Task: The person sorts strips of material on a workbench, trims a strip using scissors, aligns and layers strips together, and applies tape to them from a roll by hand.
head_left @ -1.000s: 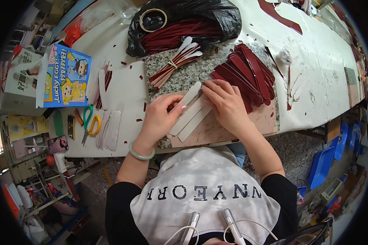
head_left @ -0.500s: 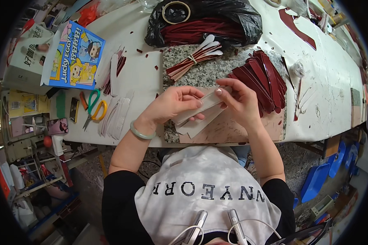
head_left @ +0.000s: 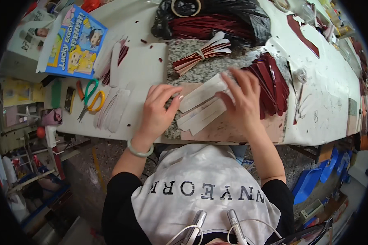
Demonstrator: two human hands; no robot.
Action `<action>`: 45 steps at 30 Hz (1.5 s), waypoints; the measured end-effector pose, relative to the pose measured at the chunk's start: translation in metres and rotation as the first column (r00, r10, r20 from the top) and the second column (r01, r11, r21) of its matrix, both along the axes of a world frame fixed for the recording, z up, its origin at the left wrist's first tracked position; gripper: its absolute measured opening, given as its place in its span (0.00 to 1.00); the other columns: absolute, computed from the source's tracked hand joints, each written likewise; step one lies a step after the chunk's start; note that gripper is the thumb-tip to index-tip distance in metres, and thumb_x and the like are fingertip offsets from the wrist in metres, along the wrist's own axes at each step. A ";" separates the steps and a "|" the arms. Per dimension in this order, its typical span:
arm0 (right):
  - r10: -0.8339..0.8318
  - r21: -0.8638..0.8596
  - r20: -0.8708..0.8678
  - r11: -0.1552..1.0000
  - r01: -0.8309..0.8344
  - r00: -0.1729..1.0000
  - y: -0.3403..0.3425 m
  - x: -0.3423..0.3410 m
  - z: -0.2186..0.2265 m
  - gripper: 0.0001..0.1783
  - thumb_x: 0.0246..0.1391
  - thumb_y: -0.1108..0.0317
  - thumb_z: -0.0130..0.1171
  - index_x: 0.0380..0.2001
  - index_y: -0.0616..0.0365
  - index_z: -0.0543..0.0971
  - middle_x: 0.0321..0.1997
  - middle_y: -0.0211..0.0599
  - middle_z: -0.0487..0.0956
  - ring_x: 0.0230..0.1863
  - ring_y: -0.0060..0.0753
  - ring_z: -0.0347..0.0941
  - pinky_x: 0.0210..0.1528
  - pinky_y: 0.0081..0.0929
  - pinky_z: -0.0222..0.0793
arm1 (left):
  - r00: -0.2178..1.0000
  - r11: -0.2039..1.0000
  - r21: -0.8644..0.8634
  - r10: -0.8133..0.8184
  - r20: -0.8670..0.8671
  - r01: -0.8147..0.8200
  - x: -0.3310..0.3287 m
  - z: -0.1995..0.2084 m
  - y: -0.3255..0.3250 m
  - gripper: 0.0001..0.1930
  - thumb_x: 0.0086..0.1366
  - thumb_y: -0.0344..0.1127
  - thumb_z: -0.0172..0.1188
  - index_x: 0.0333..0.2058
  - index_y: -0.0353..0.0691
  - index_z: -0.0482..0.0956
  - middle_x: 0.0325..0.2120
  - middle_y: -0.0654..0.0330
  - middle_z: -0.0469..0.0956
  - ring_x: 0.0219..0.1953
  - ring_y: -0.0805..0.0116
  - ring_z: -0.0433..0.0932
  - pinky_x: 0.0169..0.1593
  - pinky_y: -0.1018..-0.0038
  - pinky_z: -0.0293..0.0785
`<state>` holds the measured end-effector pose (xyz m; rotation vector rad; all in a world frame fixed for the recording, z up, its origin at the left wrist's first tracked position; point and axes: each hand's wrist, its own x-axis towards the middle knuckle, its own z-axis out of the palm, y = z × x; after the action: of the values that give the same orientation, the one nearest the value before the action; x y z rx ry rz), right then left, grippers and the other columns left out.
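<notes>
Two pale strips lie side by side at a slant on the board in front of me, an upper white strip [head_left: 203,93] and a lower white strip [head_left: 204,116]. At their left end is my left hand [head_left: 157,108], its fingers curved and the thumb a little apart from the index finger, with nothing visible between them. My right hand [head_left: 246,96] hovers over their right end with spread fingers, slightly blurred. A fan of dark red strips [head_left: 270,83] lies just beyond the right hand. Above the white strips sits a banded bundle of red and white strips [head_left: 200,55].
A speckled stone slab [head_left: 180,47] and a pink board [head_left: 270,130] lie under the work. Behind stands a black plastic bag [head_left: 259,24] of red strips. On the left are scissors [head_left: 88,102], pale strips [head_left: 112,108] and a blue box [head_left: 77,45].
Both hands have let go of the upper white strip, which now lies on the board above the other. My left hand has drawn back left, and the right hand's fingers have spread.
</notes>
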<state>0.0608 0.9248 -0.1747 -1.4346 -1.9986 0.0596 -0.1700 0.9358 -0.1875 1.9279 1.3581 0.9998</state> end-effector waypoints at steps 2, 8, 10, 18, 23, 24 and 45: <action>0.195 -0.108 -0.084 0.973 -0.204 0.977 -0.014 0.006 -0.002 0.23 0.39 0.76 0.66 0.44 0.58 0.78 0.46 0.38 0.77 0.48 0.44 0.70 0.48 0.39 0.64 | 0.990 0.993 0.092 -0.068 -0.124 0.079 -0.001 0.009 -0.006 0.10 0.53 0.26 0.65 0.36 0.38 0.81 0.32 0.58 0.76 0.37 0.58 0.72 0.41 0.68 0.70; 0.319 -0.153 -0.165 0.927 -0.344 0.933 -0.047 -0.007 -0.019 0.22 0.36 0.74 0.62 0.42 0.55 0.78 0.45 0.33 0.77 0.49 0.39 0.70 0.48 0.37 0.62 | 0.975 0.997 0.013 -0.078 -0.207 0.083 -0.003 0.005 -0.026 0.14 0.51 0.27 0.67 0.38 0.36 0.79 0.38 0.57 0.74 0.43 0.57 0.68 0.46 0.67 0.68; 0.254 -0.149 -0.117 0.951 -0.270 0.960 -0.048 0.000 -0.016 0.22 0.37 0.75 0.62 0.41 0.55 0.79 0.44 0.32 0.77 0.47 0.38 0.70 0.47 0.36 0.62 | 0.970 1.000 0.010 -0.015 -0.242 0.018 0.002 0.003 -0.022 0.14 0.51 0.27 0.68 0.38 0.36 0.79 0.40 0.56 0.73 0.46 0.57 0.67 0.47 0.68 0.68; -0.136 -0.036 -0.058 0.990 0.134 0.989 -0.029 0.042 -0.011 0.16 0.42 0.76 0.64 0.39 0.56 0.80 0.40 0.32 0.78 0.42 0.41 0.71 0.44 0.35 0.66 | 0.956 0.992 -0.064 -0.123 -0.265 0.110 0.005 0.001 -0.010 0.14 0.51 0.28 0.67 0.36 0.35 0.76 0.36 0.57 0.74 0.44 0.58 0.67 0.46 0.68 0.68; 0.204 -0.110 0.058 0.974 -0.197 0.977 -0.006 0.011 -0.009 0.23 0.44 0.73 0.63 0.47 0.53 0.76 0.51 0.33 0.75 0.57 0.39 0.67 0.58 0.43 0.56 | 0.957 0.979 -0.065 -0.201 -0.209 0.191 0.011 0.006 -0.009 0.10 0.52 0.25 0.65 0.34 0.35 0.78 0.27 0.60 0.74 0.34 0.62 0.70 0.37 0.70 0.69; 0.236 -0.133 0.095 0.966 -0.223 0.967 -0.003 0.004 -0.009 0.24 0.44 0.72 0.63 0.48 0.53 0.75 0.53 0.33 0.74 0.60 0.39 0.65 0.61 0.47 0.52 | 0.958 0.980 -0.062 -0.196 -0.212 0.187 0.011 0.008 -0.008 0.10 0.52 0.25 0.65 0.34 0.35 0.78 0.27 0.60 0.74 0.34 0.62 0.70 0.37 0.70 0.69; 0.132 -0.059 -0.303 0.986 -0.157 0.944 -0.037 0.015 0.002 0.20 0.37 0.75 0.71 0.38 0.61 0.79 0.38 0.39 0.78 0.34 0.40 0.73 0.34 0.32 0.69 | 0.645 0.774 -0.400 -0.014 0.764 0.491 0.041 0.015 -0.006 0.16 0.58 0.17 0.61 0.45 0.36 0.73 0.46 0.58 0.70 0.47 0.74 0.71 0.50 0.76 0.72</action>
<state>0.0761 0.8875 -0.1729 -1.2418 -1.8626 0.4046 -0.1287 0.9299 -0.1720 1.0124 0.7254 0.9038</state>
